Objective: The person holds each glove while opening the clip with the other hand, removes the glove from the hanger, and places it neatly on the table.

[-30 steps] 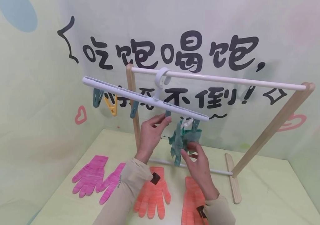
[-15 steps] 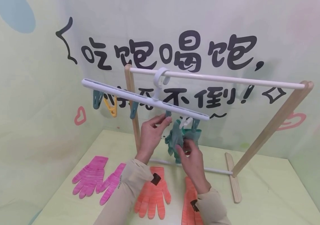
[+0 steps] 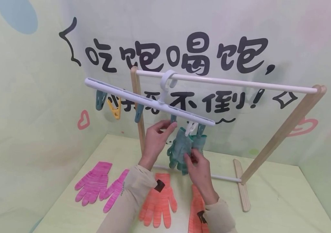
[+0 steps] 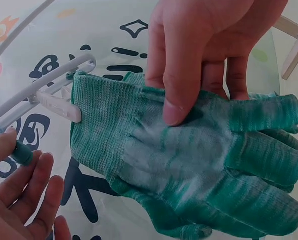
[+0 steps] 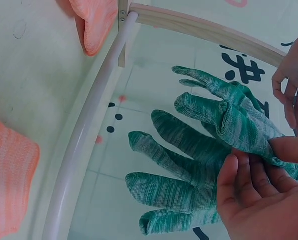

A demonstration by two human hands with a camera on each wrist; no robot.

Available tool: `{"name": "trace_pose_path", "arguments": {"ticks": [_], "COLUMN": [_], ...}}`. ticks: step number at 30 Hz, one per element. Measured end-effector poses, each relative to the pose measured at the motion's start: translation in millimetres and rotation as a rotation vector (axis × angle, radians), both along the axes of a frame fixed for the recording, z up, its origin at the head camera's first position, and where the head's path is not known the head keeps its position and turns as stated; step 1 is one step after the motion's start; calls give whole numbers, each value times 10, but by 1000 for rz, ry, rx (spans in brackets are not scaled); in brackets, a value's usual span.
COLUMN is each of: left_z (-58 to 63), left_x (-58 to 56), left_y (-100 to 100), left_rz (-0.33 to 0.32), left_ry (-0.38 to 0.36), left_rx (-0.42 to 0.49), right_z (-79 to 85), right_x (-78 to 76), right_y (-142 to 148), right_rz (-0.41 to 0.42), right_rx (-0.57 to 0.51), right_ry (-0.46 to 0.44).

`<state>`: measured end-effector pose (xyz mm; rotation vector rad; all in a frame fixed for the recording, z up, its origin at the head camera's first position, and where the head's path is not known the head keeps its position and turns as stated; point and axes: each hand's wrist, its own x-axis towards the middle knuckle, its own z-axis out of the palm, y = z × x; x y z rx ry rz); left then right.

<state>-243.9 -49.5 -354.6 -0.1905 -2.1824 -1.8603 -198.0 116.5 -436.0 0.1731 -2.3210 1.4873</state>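
Observation:
Two green-and-grey knitted gloves hang by their cuffs from the right part of a white clip hanger (image 3: 150, 102). A white clip (image 3: 191, 128) bites the cuff of the near glove (image 3: 182, 149); a teal clip (image 3: 201, 130) holds the far glove (image 3: 199, 142). My right hand (image 3: 201, 173) pinches the near glove's edge, thumb in front and fingers behind, as the left wrist view shows. With thumb and fingertips, my left hand (image 3: 156, 142) pinches another teal clip (image 4: 22, 153) left of the gloves. The near glove faces forward, its fingers pointing down.
The hanger hooks over the white rod (image 3: 241, 83) of a wooden stand (image 3: 281, 136). Teal and yellow clips (image 3: 115, 110) dangle at its left. On the table lie pink gloves (image 3: 93, 183) and orange gloves (image 3: 158, 204), partly under my sleeves.
My right hand has moved slightly left and turned the near green glove from edge-on to facing forward. My left hand stays at the teal clip.

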Motion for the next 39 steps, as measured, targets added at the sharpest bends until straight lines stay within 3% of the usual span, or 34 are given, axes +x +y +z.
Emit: {"name": "trace_pose_path", "arguments": {"ticks": [5, 12, 17, 23, 31, 35, 39], "left_z": [-17, 2, 26, 6, -32, -40, -56], "left_x": [-23, -108, -158, -202, -252, -255, -251], "left_y": [-14, 26, 105, 154, 166, 187, 215], "left_rz": [-73, -301, -404, -448, -513, -492, -426], "left_ry": [-36, -108, -155, -218, -240, -248, -239], "left_rx": [-45, -51, -29, -4, 40, 72, 113], "right_z": [-22, -49, -50, -46, -57, -63, -76], "right_x": [17, 46, 50, 41, 30, 35, 50], "right_y": [-1, 11, 50, 71, 106, 131, 159], "right_rz": [9, 35, 57, 76, 82, 77, 74], "right_rx": [-6, -15, -23, -21, -46, -46, -36], "right_ry": [21, 10, -9, -24, -52, -54, -55]}}
